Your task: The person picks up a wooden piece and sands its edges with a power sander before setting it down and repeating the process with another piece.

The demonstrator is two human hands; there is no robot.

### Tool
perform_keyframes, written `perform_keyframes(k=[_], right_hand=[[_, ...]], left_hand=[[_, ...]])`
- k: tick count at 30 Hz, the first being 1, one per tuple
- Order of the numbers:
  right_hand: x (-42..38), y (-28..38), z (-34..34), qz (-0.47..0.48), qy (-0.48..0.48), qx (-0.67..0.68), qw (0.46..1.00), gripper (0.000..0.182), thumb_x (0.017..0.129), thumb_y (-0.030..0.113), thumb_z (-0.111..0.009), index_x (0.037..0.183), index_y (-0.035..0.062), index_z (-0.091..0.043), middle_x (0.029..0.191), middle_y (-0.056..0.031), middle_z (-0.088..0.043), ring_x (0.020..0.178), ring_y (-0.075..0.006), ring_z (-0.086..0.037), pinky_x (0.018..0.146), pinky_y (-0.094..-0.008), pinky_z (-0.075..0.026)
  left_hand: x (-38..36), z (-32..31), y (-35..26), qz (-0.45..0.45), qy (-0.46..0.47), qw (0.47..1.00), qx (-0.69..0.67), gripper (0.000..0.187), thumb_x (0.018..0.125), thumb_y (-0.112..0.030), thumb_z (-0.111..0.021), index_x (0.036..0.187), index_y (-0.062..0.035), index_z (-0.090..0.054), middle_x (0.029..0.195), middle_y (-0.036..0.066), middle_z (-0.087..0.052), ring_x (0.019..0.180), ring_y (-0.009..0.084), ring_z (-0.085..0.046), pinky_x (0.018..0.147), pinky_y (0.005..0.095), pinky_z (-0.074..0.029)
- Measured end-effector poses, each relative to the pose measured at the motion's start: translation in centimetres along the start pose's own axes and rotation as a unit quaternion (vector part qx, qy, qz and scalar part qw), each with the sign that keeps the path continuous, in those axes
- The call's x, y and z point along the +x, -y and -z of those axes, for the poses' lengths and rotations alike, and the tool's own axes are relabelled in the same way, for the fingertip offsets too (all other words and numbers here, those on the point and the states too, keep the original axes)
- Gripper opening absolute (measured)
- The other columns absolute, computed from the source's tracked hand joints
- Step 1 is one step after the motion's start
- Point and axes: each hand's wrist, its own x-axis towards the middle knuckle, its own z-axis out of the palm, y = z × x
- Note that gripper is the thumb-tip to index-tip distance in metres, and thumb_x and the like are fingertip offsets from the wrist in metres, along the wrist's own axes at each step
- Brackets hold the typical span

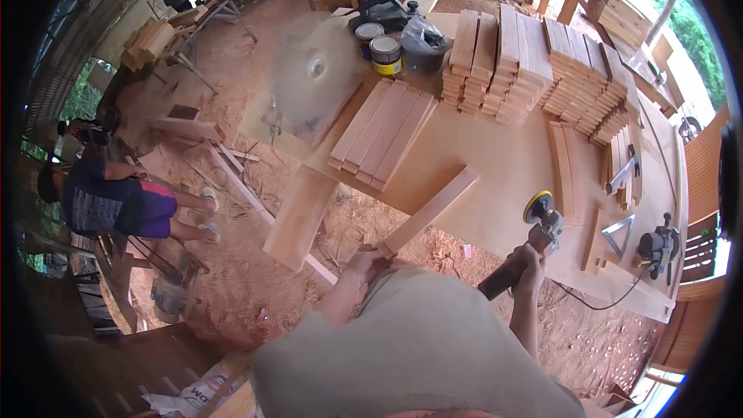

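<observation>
Board in your left hand: fingers wrapped round its near end, far end resting on the workbench edge just beside the row of four planks. Your right hand grips the sander body, fingers closed, yellow-rimmed disc up near the bench's front edge.

Step looks like sanding the board. Judgement: hold it firm against the bench edge so it doesn't skate, and keep the disc flat to the face, not dug in on a corner.

Room: stacked slats crowd the back of the bench; paint cans sit beyond the planks. Bare surface lies between planks and sander. Cord trails off the front edge to another power tool; mind it. A seated person is well apart, left.
</observation>
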Motion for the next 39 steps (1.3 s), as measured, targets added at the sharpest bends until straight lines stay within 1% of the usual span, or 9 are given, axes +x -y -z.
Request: perform_keyframes(k=[1, 2, 4, 10, 14, 19, 26, 30, 39], right_hand=[[-0.1, 0.3, -0.5, 0.001, 0.002, -0.005, 1.0, 0.023, 0.085, 0.017, -0.065, 0.099, 0.0013, -0.056, 0.076, -0.0093, -0.06, 0.063, -0.0193, -0.062, 0.057, -0.0314, -0.054], [0.3, 0.3, -0.7, 0.002, 0.007, -0.009, 1.0, 0.023, 0.085, 0.017, -0.065, 0.099, 0.0013, -0.056, 0.076, -0.0093, -0.06, 0.063, -0.0193, -0.062, 0.057, -0.0314, -0.054], [0.8, 0.1, -0.8, -0.007, 0.034, -0.026, 0.999, 0.022, 0.085, 0.016, -0.065, 0.099, 0.0012, -0.055, 0.076, -0.0091, -0.06, 0.063, -0.0191, -0.062, 0.058, -0.0313, -0.054], [2.0, 1.5, -4.7, -0.005, 0.141, -0.118, 0.983, 0.016, 0.087, 0.014, -0.064, 0.097, 0.0032, -0.056, 0.07, -0.0023, -0.055, 0.058, -0.0133, -0.057, 0.053, -0.0275, -0.049], [1.0, 3.1, -9.5, 0.036, 0.28, -0.252, 0.926, 0.017, 0.084, 0.013, -0.066, 0.097, 0.0029, -0.062, 0.076, 0.0005, -0.06, 0.066, -0.0068, -0.054, 0.06, -0.0247, -0.045], [-0.5, 2.8, -15.1, 0.026, 0.322, -0.368, 0.872, 0.047, 0.079, 0.028, -0.075, 0.113, -0.0018, -0.062, 0.091, -0.01, -0.069, 0.085, -0.0174, -0.064, 0.081, -0.0326, -0.05], [-0.8, 2.0, -16.9, 0.013, 0.341, -0.393, 0.854, 0.049, 0.077, 0.031, -0.075, 0.114, 0.0008, -0.062, 0.096, -0.0112, -0.068, 0.089, -0.0185, -0.064, 0.083, -0.0333, -0.05], [-0.3, 1.9, -14.8, -0.002, 0.303, -0.409, 0.86, 0.048, 0.078, 0.031, -0.074, 0.113, 0.0007, -0.062, 0.094, -0.0103, -0.068, 0.088, -0.0182, -0.064, 0.082, -0.0335, -0.05], [3.6, 2.0, -4.7, -0.037, 0.17, -0.435, 0.883, 0.046, 0.077, 0.035, -0.074, 0.104, -0.0011, -0.066, 0.087, -0.0087, -0.068, 0.082, -0.0162, -0.064, 0.077, -0.0319, -0.05]], left_hand=[[0.0, -0.8, 0.0, -0.053, -0.085, 0.995, -0.029, 0.014, 0.096, -0.01, -0.058, 0.103, 0.0022, -0.058, 0.102, 0.018, -0.066, 0.089, 0.0292, -0.067, 0.082, 0.0402, -0.056], [0.7, -1.0, -0.5, -0.056, -0.085, 0.994, -0.034, 0.014, 0.096, -0.01, -0.058, 0.103, 0.0022, -0.058, 0.102, 0.018, -0.066, 0.089, 0.0292, -0.067, 0.082, 0.0402, -0.056], [2.3, -1.5, -1.9, -0.225, -0.19, 0.951, -0.096, 0.018, 0.1, -0.014, -0.053, 0.106, 0.0019, -0.059, 0.104, 0.015, -0.066, 0.092, 0.0252, -0.067, 0.082, 0.0386, -0.057], [4.2, -5.0, -8.4, -0.375, -0.135, 0.916, -0.049, 0.019, 0.099, -0.016, -0.055, 0.104, 0.0013, -0.062, 0.1, 0.009, -0.067, 0.088, 0.0183, -0.067, 0.073, 0.0296, -0.058], [4.4, -9.3, -10.5, -0.38, -0.053, 0.923, -0.032, 0.013, 0.098, -0.012, -0.059, 0.091, -0.0036, -0.065, 0.095, 0.007, -0.068, 0.086, 0.0168, -0.068, 0.075, 0.0294, -0.059], [4.6, -12.6, -11.1, -0.374, -0.023, 0.927, -0.004, 0.018, 0.098, -0.012, -0.059, 0.081, -0.0087, -0.066, 0.095, 0.005, -0.069, 0.086, 0.015, -0.068, 0.076, 0.0292, -0.06], [5.3, -11.7, -10.5, -0.362, 0.034, 0.931, -0.029, 0.019, 0.097, -0.011, -0.06, 0.079, -0.0113, -0.066, 0.092, 0.002, -0.069, 0.085, 0.0129, -0.067, 0.074, 0.0276, -0.06], [5.3, -10.2, -10.5, -0.374, 0.009, 0.927, -0.018, 0.022, 0.097, -0.01, -0.06, 0.076, -0.0106, -0.064, 0.09, 0.002, -0.068, 0.085, 0.0137, -0.068, 0.075, 0.03, -0.06], [6.4, -7.2, -10.6, -0.37, 0.004, 0.928, -0.031, 0.027, 0.098, -0.007, -0.056, 0.072, -0.0128, -0.061, 0.109, 0.017, -0.069, 0.109, 0.0322, -0.065, 0.087, 0.0398, -0.061]])
